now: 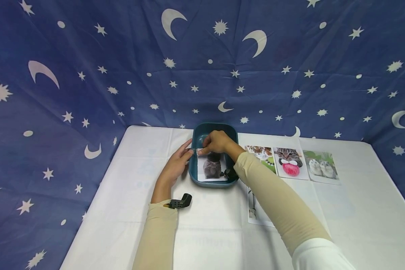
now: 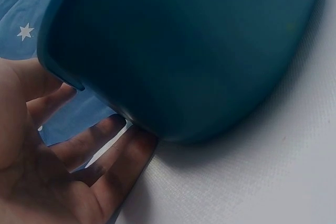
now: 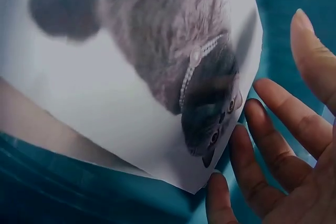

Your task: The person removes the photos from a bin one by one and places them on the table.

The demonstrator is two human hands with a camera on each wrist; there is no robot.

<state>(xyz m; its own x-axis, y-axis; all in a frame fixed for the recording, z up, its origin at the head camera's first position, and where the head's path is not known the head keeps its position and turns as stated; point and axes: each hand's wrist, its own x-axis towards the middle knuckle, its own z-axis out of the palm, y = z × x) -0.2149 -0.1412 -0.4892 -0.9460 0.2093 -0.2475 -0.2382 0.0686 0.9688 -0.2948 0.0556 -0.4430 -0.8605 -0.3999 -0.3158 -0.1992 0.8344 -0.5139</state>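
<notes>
Cloth (image 1: 209, 240) underlay the box (image 1: 213, 185). Both loose, your left hand (image 1: 174, 167) touched nine o'clock, right hand (image 1: 220, 142) seemingly settled the photo (image 1: 212, 168), needing flattening.

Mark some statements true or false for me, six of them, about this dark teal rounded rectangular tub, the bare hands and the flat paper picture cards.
1. The bare right hand reaches into the dark teal rounded rectangular tub. True.
2. The top white-bordered paper card in the tub shows a parrot. False: it shows a grey cat.
3. That card's animal wears a pale beaded collar. True.
4. The bare left hand is at the tub's left side. True.
5. The paper card with two small pale furry animals lies left of the tub. False: it lies to the right.
6. The fabric backdrop is plain red. False: it is blue with white moons and stars.
</notes>
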